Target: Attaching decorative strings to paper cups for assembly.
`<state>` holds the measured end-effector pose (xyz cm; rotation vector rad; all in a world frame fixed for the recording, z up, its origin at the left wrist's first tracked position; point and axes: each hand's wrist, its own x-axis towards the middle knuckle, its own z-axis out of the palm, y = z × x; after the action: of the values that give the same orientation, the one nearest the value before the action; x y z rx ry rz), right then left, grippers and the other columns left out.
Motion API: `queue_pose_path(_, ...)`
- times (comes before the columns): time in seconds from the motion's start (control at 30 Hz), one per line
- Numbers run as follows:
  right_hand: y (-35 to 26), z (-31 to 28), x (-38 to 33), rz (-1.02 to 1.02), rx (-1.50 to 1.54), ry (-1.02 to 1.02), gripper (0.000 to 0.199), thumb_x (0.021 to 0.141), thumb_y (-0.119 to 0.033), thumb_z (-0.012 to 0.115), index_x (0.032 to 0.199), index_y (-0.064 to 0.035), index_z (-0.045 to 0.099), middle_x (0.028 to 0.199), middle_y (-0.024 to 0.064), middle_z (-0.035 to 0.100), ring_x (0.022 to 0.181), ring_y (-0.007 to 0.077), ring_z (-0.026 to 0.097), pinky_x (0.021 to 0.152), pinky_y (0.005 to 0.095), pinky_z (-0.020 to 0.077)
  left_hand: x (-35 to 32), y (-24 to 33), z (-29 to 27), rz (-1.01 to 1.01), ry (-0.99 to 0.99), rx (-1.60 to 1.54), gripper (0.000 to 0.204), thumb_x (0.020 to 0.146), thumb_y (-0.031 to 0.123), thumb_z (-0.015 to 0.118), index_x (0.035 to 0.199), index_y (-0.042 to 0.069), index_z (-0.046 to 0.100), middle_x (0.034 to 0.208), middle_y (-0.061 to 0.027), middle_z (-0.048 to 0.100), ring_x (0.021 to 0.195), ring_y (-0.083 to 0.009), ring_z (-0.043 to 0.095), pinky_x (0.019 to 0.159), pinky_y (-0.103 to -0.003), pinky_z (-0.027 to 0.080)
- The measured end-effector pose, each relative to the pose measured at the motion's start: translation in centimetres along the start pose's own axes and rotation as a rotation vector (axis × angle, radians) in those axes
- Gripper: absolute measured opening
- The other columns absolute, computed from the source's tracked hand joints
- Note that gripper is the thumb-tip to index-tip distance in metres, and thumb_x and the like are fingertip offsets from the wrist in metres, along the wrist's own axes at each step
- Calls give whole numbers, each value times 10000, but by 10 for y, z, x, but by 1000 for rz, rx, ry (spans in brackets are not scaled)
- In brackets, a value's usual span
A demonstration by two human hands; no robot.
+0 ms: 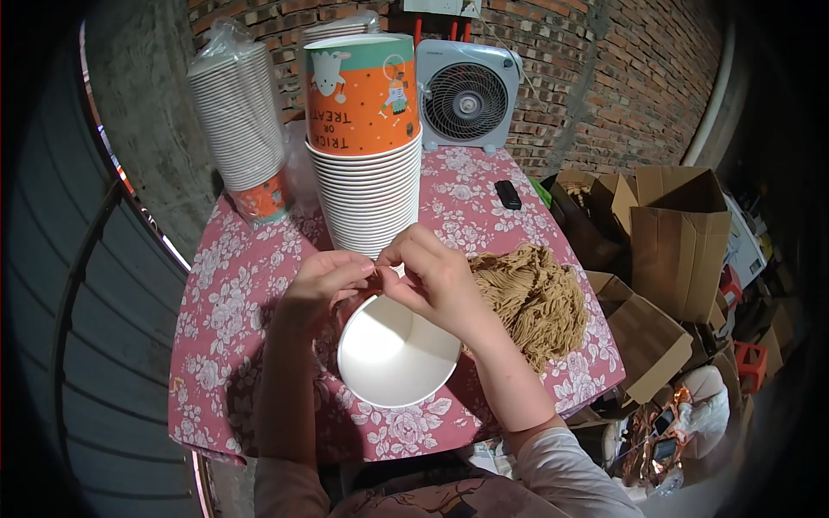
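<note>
While the white cup (397, 354) sits tilted over the bench (224, 285), both hands pinch at its far rim: left grip (324, 281) and right grip (432, 276) nearly closed, fingertips meeting.

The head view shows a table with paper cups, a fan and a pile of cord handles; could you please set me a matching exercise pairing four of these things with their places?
Things:
1. white box fan
2. open white paper cup
3. heap of tan twisted cord handles
4. small flat black device

Places:
A. under both hands, at the table's near edge
B. right of the right hand
C. at the far edge, against the brick wall
D. lying flat just in front of the fan

Pairs: 1-C, 2-A, 3-B, 4-D
</note>
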<state>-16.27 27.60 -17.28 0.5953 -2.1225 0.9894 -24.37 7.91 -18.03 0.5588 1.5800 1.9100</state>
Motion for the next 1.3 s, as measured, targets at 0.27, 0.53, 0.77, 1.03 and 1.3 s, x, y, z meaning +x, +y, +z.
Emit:
queue_pose_path(0.27,3,3,1,0,83,10,117,880,-52,764,985,-19,724,920,56,650,718,134,634,593,264,482,0,-1,-8,-6,-72,-48,234,1013,177,631,1128,-21,677,1057,-77,727,947,-129,694,853,-256,546)
queue_pose_path(0.53,11,10,0,-50,43,24,138,882,-60,776,1012,-24,750,906,40,657,725,105,626,585,247,466,2,-6,-12,42,-62,-71,222,1030,189,597,1150,5,630,1038,-62,717,943,-140,697,871,-272,546)
queue_pose_path(0.77,7,10,0,29,93,29,170,855,-64,791,1018,-31,757,909,33,662,660,86,580,539,233,436,-3,2,5,119,27,12,179,1040,171,536,1086,14,609,971,-68,698,879,-136,692,817,-253,538)
queue_pose_path(1.03,6,13,0,21,129,53,139,838,-45,784,969,-28,739,907,24,647,641,70,551,526,223,413,-5,-1,0,176,56,10,160,1040,141,550,1067,-8,602,980,-78,697,885,-145,699,842,-270,556)
queue_pose_path(1.3,11,11,1,124,208,63,119,850,-59,780,937,-8,716,904,11,637,663,47,541,559,210,407,1,1,3,162,-27,-42,366,901,-36,710,1210,-6,516,1018,-99,682,972,-164,700,877,-290,584)
